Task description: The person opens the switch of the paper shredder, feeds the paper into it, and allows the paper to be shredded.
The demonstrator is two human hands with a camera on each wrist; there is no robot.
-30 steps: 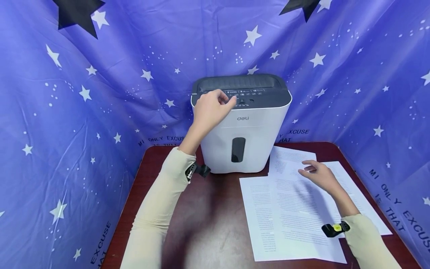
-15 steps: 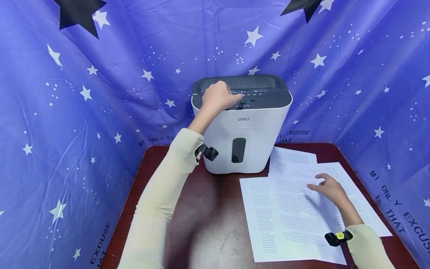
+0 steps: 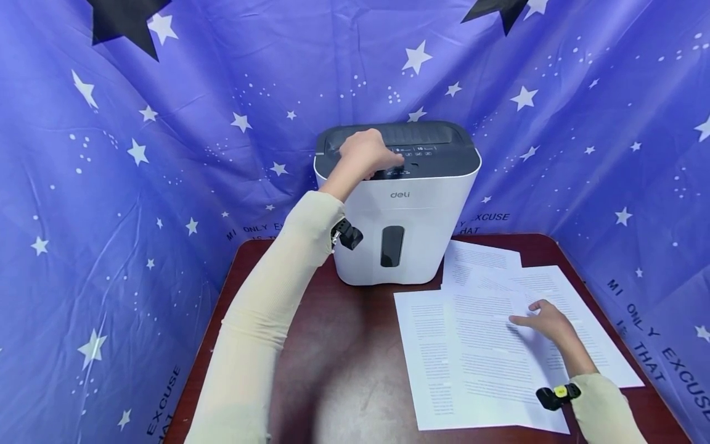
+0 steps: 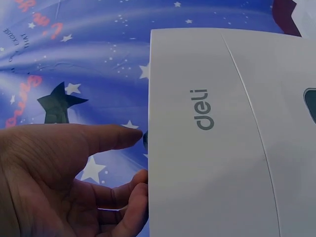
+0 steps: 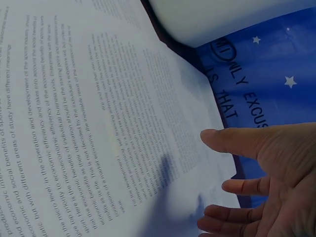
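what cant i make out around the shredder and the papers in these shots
- Top of the shredder directly beneath the left hand: hidden by that hand in the head view.
- Left fingertips: partly hidden behind the shredder's edge in the left wrist view.
- Wording on the sheets: too small in the head view.
- Contents behind the window: too dark, head view.
- Shredder's base: cut off by the left wrist view's right edge.
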